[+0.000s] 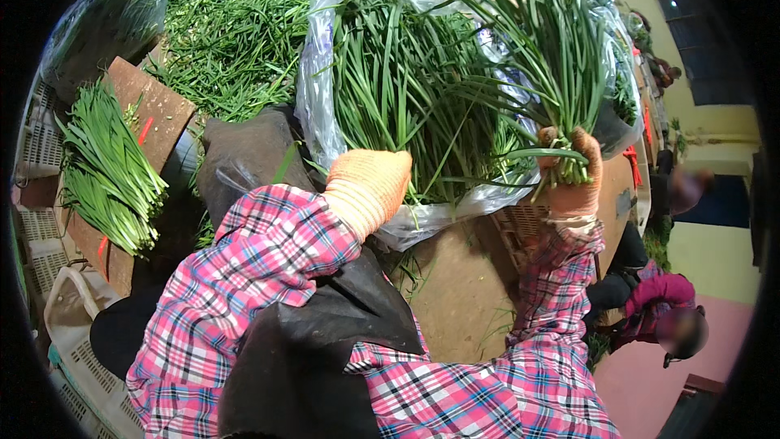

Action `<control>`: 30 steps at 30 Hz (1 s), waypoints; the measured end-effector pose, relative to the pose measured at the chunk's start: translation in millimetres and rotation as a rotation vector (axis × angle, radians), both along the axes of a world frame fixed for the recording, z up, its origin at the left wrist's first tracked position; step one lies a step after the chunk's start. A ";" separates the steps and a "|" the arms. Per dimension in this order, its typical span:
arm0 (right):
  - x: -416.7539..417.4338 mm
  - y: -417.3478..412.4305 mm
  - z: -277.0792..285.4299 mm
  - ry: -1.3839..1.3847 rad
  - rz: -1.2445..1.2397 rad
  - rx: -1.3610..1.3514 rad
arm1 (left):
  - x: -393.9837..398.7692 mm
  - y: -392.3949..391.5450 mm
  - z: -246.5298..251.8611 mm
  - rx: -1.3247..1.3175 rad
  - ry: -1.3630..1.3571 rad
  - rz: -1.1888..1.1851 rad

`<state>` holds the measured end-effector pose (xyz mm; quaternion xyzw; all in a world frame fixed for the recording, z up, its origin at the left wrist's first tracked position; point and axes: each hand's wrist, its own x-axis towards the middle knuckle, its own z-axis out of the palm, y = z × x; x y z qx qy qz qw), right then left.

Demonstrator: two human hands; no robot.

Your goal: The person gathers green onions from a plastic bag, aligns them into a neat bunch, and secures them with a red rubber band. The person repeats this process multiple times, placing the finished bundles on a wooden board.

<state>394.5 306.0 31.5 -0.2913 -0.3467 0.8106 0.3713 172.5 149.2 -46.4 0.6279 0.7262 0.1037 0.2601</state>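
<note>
My right hand point(576, 192), in an orange knitted glove, grips a bunch of garlic chives point(557, 67) near the pale stem ends, leaves fanned upward. One long leaf crosses the front of the fingers. My left hand point(368, 186), in a matching glove, is at the near edge of a heap of chives point(414, 85). Its fingers are turned away and hidden, so its hold cannot be seen; a few stems come out beside it. The heap lies in an open clear plastic bag point(317, 85) with folded-back rim.
Left, a neat chive bundle point(109, 177) lies on a wooden board point(149, 103) with red ties. Loose chive leaves point(237, 30) cover the ground beyond. A filled plastic bag point(109, 18) stands far left, plastic crates point(91, 353) below. Another person point(652, 299) sits at right.
</note>
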 end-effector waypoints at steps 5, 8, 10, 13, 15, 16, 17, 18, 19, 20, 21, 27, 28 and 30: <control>-19.1 -27.0 1.1 -0.298 0.033 0.163 | -13.2 11.1 13.3 0.112 -1.268 0.375; -62.9 -65.3 13.9 -0.659 0.255 0.373 | -20.7 7.7 -3.0 -0.019 -1.962 0.405; -84.6 -88.0 -7.5 -0.873 0.318 0.878 | -11.2 7.5 -6.8 0.100 -2.192 0.300; -119.7 -118.3 -0.6 -1.393 0.625 1.067 | -18.9 0.3 -13.8 0.007 -2.374 0.552; -123.3 -112.7 -4.4 -1.213 0.751 1.053 | -27.5 -7.1 -17.1 -0.043 -2.364 0.734; -116.6 -103.0 -14.5 -0.980 0.731 1.010 | -35.4 -9.4 -14.2 -0.002 -2.267 0.771; -107.9 -93.2 -32.1 -0.747 0.709 0.961 | -39.3 -9.2 -9.2 0.022 -2.181 0.913; -106.8 -88.2 -48.2 -0.460 0.603 0.571 | -45.8 -10.5 -9.9 0.049 -2.176 0.878; -108.3 -84.3 -49.4 -0.481 0.571 0.420 | -55.0 -12.2 -9.2 0.087 -2.166 0.844; -105.3 -71.9 -75.1 -0.513 0.548 0.513 | -60.3 -15.8 -3.6 0.128 -2.220 0.778; -98.7 -61.0 -95.8 -0.640 0.510 0.591 | -62.1 -18.8 3.3 0.155 -2.276 0.703; -88.2 -34.7 -125.2 -1.017 0.556 0.772 | -111.1 -60.0 56.1 0.566 -2.253 0.412; -94.5 -33.6 -110.5 -1.083 0.583 0.853 | -113.6 -68.9 57.3 0.539 -2.251 0.471; -113.4 -39.1 -77.3 -1.070 0.545 0.917 | -115.7 -81.0 56.8 0.518 -2.229 0.551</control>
